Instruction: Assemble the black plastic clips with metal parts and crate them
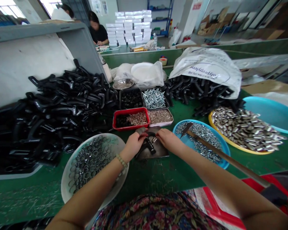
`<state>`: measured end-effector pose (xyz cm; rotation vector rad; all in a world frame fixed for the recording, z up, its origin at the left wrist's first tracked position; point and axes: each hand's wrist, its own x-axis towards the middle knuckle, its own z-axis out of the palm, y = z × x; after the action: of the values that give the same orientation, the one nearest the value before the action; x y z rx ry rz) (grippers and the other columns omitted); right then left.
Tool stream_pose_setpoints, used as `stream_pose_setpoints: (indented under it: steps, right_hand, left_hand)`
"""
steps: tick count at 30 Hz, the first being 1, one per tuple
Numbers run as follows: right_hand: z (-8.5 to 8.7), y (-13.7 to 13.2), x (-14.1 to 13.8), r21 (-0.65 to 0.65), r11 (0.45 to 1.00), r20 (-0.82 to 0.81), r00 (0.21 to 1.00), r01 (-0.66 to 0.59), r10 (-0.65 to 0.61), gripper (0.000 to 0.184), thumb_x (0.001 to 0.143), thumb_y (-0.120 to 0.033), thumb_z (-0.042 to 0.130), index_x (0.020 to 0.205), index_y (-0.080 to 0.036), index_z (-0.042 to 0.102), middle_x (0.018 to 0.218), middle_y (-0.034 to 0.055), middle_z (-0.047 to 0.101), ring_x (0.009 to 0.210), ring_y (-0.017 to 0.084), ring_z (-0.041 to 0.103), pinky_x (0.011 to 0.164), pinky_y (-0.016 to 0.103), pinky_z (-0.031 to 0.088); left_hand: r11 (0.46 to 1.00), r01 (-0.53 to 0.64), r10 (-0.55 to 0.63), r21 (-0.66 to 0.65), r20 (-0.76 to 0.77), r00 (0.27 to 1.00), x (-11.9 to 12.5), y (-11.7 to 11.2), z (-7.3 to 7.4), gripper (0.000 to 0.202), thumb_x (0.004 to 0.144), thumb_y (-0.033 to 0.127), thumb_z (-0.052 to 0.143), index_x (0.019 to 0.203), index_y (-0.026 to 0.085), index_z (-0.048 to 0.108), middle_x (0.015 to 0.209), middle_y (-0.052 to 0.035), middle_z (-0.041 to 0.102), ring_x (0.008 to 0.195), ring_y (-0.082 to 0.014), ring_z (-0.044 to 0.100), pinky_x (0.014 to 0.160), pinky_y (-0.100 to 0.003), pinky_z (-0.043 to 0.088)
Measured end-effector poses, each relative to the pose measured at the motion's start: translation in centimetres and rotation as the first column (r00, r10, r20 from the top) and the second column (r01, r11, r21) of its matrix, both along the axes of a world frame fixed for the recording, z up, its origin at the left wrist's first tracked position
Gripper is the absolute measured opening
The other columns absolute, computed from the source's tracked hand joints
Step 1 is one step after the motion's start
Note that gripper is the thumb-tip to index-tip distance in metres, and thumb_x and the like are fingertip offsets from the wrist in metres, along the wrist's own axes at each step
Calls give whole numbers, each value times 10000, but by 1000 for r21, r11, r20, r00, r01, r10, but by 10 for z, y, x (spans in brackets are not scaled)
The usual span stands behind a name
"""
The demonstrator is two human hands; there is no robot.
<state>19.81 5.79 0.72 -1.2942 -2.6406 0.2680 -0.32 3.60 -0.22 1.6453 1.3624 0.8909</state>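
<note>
Low over a dark metal plate (pixel 162 150) on the bench, my left hand (pixel 132 145) is closed around a curved black plastic handle (pixel 148 146). Its fingers wear grey coverings at the tips. My right hand (pixel 169 140) pinches at the handle's right side, where a small shiny metal piece (pixel 154 140) shows against its fingertips. The fingertips partly hide how the piece sits on the handle. Just beyond my hands stand a red tray (pixel 114 123) of copper-coloured pins and black bits, and a pale tray (pixel 162 123) of small rivet-like parts.
A white bowl (pixel 66 188) of metal rings stands left, beside piled black handles (pixel 69 102). On the right, a hammer (pixel 211 147) lies across a blue basin (pixel 227 161) of small metal parts. Behind is a yellow-rimmed basin (pixel 244 148) of metal sleeves. A person (pixel 98 32) sits across the bench.
</note>
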Motion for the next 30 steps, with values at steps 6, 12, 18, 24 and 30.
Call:
stream_pose_setpoints:
  steps: [6, 12, 18, 24, 30]
  right_hand:
    - [-3, 9, 4, -123, 991, -105, 992, 51, -64, 141, 896, -181, 475, 898, -144, 611, 885, 70, 621, 872, 173, 567, 795, 274, 426]
    - [2, 5, 2, -64, 997, -15, 999, 48, -49, 156, 905, -169, 454, 899, -128, 605, 883, 82, 618, 871, 184, 558, 790, 279, 423]
    - [7, -7, -7, 126, 985, 221, 971, -115, 85, 166, 870, -102, 459, 867, -120, 625, 861, 109, 593, 850, 229, 529, 752, 335, 439]
    - [-1, -10, 7, 99, 988, 102, 989, -121, 111, 277, 897, -168, 460, 1144, -143, 583, 1006, 111, 607, 945, 217, 540, 820, 333, 459]
    - [2, -20, 104, 241, 866, 164, 861, 438, -481, 424, 907, -368, 437, 1255, -135, 501, 1158, 186, 581, 1063, 332, 512, 849, 486, 431]
  left_hand:
    - [998, -54, 54, -35, 12, 998, 1, 6, -10, 384, 773, 74, 554, 1141, 180, 525, 966, -38, 615, 824, -135, 625, 813, -297, 516]
    - [999, -31, 30, -28, -38, 999, 2, 5, -6, 399, 769, 62, 540, 1147, 186, 508, 976, -35, 591, 811, -125, 619, 781, -275, 516]
    - [999, 17, -11, 27, -205, 979, 4, 5, 4, 394, 779, 68, 504, 1162, 165, 505, 973, -50, 582, 799, -135, 607, 793, -286, 503]
    - [967, 227, -127, 119, -547, 827, 14, -1, 21, 355, 874, 136, 395, 1203, 191, 517, 1162, -92, 549, 872, -175, 598, 832, -299, 465]
    - [949, 307, -195, 68, -640, 743, 11, -8, 17, 303, 923, 186, 322, 986, 177, 619, 1265, -80, 521, 849, -163, 608, 828, -281, 450]
